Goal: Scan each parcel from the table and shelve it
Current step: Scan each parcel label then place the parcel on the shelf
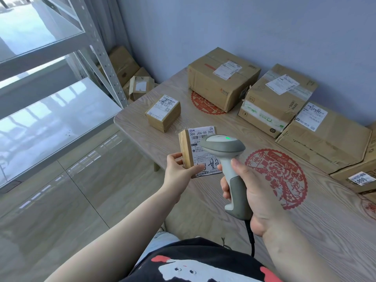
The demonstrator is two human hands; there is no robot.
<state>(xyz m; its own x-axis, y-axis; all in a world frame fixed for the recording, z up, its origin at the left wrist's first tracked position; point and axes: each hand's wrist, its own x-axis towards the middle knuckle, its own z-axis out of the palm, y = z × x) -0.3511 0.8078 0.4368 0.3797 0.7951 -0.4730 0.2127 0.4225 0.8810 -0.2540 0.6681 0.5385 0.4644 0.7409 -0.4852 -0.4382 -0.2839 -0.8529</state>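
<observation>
My left hand holds a small brown parcel tilted up above the table's near-left edge, its white shipping label facing me. My right hand grips a grey barcode scanner by the handle, its head right over the label and a green light lit on top. A second small labelled parcel sits on the wooden table near its left corner. Three larger cardboard boxes line the table's back against the wall.
A white metal shelving rack with glossy shelves stands to the left. More cartons lie on the floor behind the rack's post. Another box sits at the table's right edge. Red paper-cut decals mark the tabletop. The scanner cable hangs down.
</observation>
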